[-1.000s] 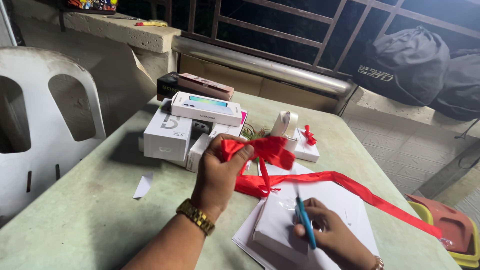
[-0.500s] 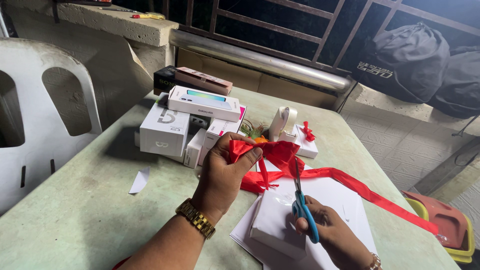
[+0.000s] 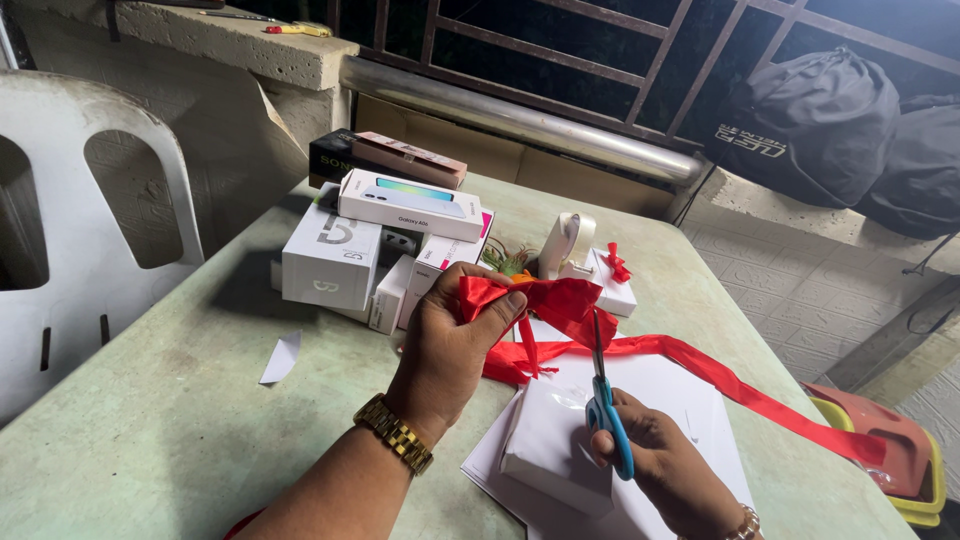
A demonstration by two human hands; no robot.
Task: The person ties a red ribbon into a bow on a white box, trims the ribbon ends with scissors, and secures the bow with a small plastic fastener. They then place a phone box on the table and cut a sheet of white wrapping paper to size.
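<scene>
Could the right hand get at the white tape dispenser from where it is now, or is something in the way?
Probably not directly. The right hand is occupied by the blue-handled scissors, and the red ribbon bunched in the left hand lies between it and the white tape dispenser. It would have to go around.

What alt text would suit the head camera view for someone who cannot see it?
A left hand bunches red ribbon while the right hand points blue scissors at it, above a white wrapped box on a green table. Stacked boxes sit behind.
</scene>
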